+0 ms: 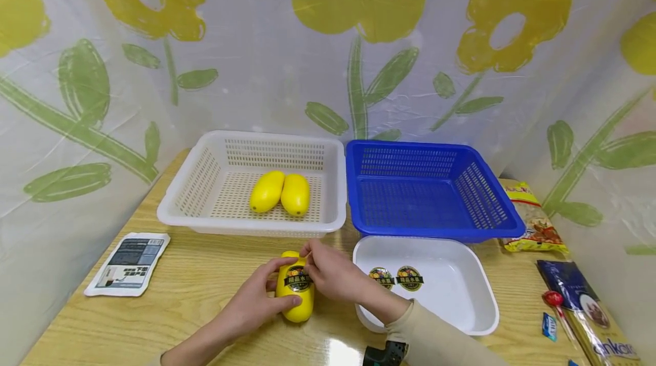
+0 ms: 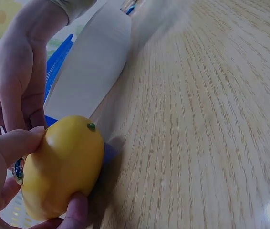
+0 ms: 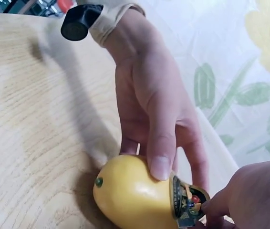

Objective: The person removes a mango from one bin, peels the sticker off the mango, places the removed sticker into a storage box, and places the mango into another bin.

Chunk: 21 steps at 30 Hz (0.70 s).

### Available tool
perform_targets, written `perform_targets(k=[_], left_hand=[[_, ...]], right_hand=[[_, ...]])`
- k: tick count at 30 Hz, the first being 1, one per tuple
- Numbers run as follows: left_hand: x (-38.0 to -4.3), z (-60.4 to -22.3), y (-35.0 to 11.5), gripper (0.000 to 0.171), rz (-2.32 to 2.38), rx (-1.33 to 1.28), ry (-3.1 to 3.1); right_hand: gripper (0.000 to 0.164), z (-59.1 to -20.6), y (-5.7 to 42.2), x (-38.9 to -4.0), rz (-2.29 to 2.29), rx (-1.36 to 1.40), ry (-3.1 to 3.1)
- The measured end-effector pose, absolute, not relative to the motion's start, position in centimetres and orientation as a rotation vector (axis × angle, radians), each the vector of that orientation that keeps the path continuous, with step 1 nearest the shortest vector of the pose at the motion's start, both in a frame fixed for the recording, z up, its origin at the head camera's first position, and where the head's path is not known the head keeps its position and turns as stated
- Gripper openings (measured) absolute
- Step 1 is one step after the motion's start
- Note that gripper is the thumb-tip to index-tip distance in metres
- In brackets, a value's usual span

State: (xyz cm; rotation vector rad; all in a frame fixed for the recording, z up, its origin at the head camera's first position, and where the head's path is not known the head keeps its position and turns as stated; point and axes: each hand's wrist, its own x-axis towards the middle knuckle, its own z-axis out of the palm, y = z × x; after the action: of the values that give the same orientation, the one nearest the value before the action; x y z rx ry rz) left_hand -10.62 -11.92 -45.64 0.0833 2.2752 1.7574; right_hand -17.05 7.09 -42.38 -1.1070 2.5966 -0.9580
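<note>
A yellow mango-like fruit (image 1: 297, 309) with a small green stem end is gripped near the table's front by my left hand (image 1: 254, 297), thumb on one side and fingers on the other. On its top sits a round black-and-gold sticker (image 1: 298, 279) printed with fruit. My right hand (image 1: 335, 275) pinches that sticker at its edge, and in the right wrist view part of the sticker (image 3: 190, 200) stands away from the peel. Two more yellow fruits (image 1: 295, 195) lie in the white perforated basket (image 1: 205, 221) behind.
Close to my right forearm is a white tray (image 1: 451, 309) holding two matching stickers (image 1: 410, 278). Behind it stands a blue basket (image 1: 435, 231). A white packet (image 1: 128, 263) lies left; a snack bag (image 1: 535, 218), pasta packet (image 1: 589, 309) and red lollipop (image 1: 552, 298) lie right.
</note>
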Motion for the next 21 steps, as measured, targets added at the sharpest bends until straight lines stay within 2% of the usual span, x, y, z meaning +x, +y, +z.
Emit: perform_targets(k=[4,8,13,21], left_hand=[[-10.68,-45.58,-11.89,0.068,1.756,0.080,2.277],[-10.76,-45.53,-11.89,0.067,1.754,0.078,2.282],[-10.78,-45.28,-11.87,0.068,1.733,0.058,2.293],[-10.89,-45.28,-11.86,0.068,1.726,0.064,2.287]], right_hand=[[0.012,-42.16,7.26,-16.72,-0.994,-1.148,2.584],[0.010,-42.04,7.56,-16.46,-1.099,-1.063,2.505],[0.014,-42.39,7.83,-16.70,-1.191,-0.955,2.417],[0.016,-42.23,7.95,-16.97,-1.200,-0.990,2.452]])
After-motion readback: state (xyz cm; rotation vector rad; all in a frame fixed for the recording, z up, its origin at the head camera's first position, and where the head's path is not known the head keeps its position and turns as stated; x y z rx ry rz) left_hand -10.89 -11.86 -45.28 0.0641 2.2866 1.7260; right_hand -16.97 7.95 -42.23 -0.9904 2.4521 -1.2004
